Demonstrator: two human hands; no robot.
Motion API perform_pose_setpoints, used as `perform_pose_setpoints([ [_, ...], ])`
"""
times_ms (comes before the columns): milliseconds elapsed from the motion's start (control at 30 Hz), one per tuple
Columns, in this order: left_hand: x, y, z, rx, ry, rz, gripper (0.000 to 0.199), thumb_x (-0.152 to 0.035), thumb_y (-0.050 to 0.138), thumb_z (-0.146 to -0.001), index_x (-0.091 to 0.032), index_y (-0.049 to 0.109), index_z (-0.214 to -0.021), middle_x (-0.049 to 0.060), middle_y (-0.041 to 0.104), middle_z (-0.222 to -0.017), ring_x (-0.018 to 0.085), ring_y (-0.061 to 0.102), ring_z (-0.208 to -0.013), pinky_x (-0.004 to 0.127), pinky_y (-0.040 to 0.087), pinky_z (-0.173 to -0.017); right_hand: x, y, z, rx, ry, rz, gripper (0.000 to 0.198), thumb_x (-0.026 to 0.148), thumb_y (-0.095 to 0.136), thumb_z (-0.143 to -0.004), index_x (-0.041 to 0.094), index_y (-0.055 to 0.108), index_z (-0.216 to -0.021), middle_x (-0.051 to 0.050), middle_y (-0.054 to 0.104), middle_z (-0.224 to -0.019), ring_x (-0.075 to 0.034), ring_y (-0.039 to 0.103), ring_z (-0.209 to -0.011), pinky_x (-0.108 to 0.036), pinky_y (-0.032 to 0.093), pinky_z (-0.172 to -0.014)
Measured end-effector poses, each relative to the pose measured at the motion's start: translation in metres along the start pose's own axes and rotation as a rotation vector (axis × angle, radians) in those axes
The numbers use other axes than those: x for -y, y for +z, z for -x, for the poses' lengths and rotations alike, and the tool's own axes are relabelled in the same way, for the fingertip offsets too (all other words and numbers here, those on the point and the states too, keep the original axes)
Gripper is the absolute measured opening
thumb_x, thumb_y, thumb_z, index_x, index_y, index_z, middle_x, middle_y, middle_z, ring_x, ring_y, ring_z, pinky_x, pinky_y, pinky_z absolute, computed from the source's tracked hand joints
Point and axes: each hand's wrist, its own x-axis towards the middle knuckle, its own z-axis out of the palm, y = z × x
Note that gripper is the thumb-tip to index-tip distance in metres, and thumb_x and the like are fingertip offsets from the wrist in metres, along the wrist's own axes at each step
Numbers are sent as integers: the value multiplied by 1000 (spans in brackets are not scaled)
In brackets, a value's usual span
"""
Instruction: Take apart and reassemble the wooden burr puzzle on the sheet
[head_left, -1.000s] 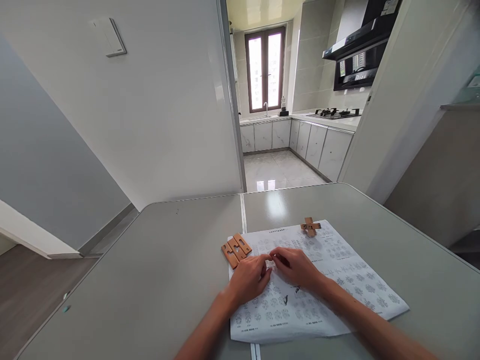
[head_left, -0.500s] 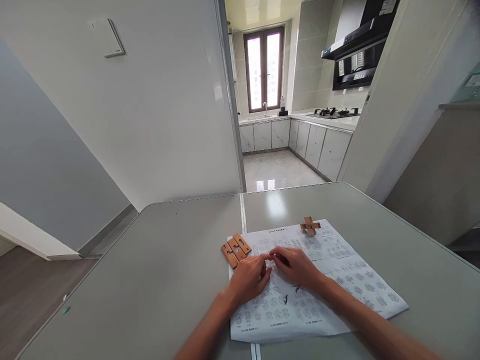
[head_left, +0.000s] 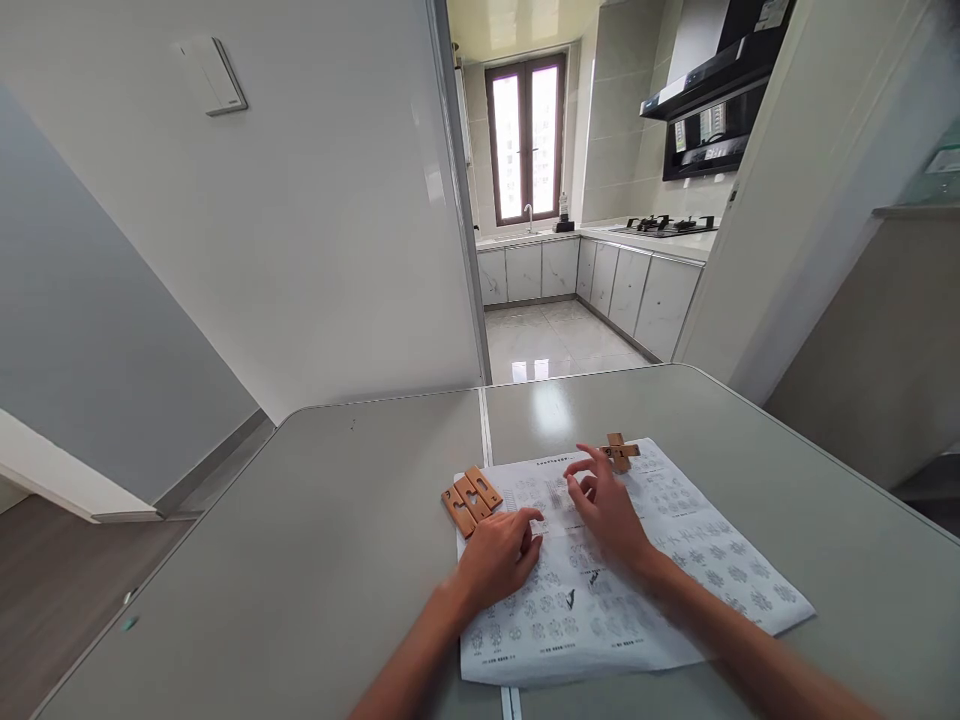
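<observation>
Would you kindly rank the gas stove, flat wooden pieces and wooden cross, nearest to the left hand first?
1. Flat wooden pieces, just beyond the left hand.
2. Wooden cross, far side of the paper.
3. Gas stove, far back, right.

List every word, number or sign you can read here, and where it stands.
"1": crossed wooden pieces; other mark unclear.
"2", apparently: flat wooden pieces; other marks unclear.
Two tick-like marks: printed sheet; its print is too small.
Range hood sticker, wall switch mark: too small.

Daylight overexposes the brown-framed, two-pane window and glares off the smooth grey worktop; outer edges look stretched.
</observation>
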Motion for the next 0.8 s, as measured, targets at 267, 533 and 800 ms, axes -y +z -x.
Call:
perform_pose_setpoints([
  [267, -2, -1, 0, 10, -8, -14, 23, -22, 53, -98, -22, 54, -120, 0, 71, -83, 19, 69, -78, 32, 50, -76, -6, -7, -8, -83, 255, -205, 70, 46, 60, -91, 25, 27, -150, -14, 64, -127, -18, 69, -59, -30, 54, -43],
  [533, -2, -1, -1, 17, -10, -13, 22, -21, 53, -97, -21, 55, -119, 0, 70, -81, 19, 68, -76, 31, 49, -73, -18, -11, -18, -75, 397, -285, 84, 38, 65, -84, 28, 19, -153, -15, 61, -129, -22, 73, -65, -30, 54, -41],
  [800, -2, -1, -1, 7, -4, -9, 22, -20, 54, -96, -21, 57, -118, 0, 70, -81, 19, 69, -76, 31, 49, -73, -30, -9, -21, -74, 406, -286, 88, 38, 67, -80, 29, 20, -153, -16, 53, -136, -26, 75, -77, -31, 56, -42],
])
